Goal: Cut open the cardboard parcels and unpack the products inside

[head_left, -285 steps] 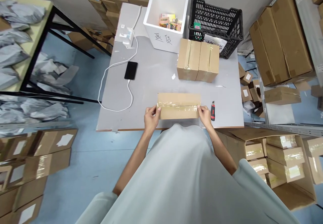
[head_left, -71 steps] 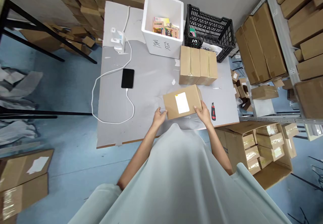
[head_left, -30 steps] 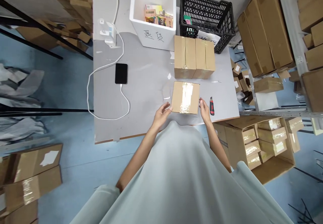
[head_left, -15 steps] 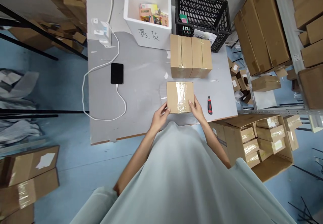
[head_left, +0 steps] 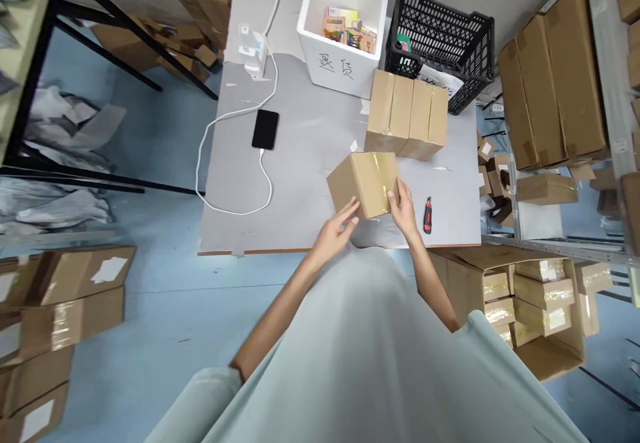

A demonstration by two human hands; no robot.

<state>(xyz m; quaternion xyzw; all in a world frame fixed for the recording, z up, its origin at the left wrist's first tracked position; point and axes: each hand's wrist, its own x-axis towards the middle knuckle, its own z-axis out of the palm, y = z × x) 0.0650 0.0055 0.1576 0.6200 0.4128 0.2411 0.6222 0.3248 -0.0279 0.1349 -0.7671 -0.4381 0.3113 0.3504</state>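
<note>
A taped brown cardboard box (head_left: pixel 376 182) sits at an angle near the table's front edge, its left side now showing. My right hand (head_left: pixel 403 211) grips its right near edge, thumb lying over the top. Against the near left corner rests my left hand (head_left: pixel 336 232), its fingers stretched and the thumb apart. Whether the box's underside touches the table is hidden. To the right of my right hand lies a red and black utility knife (head_left: pixel 427 215). Two similar closed boxes (head_left: pixel 407 113) stand side by side just beyond.
At the back of the table (head_left: pixel 300 183) are a white foam bin (head_left: pixel 343 70) holding small packets and a black plastic crate (head_left: pixel 447 40). A phone (head_left: pixel 265 129) with a white cable lies left. A large open carton (head_left: pixel 460 276) of boxes stands at the lower right.
The box has turned and tilted, so its left side shows. My left hand has loosened from its edge and its fingers have spread. The camera view has shifted and rotated.
</note>
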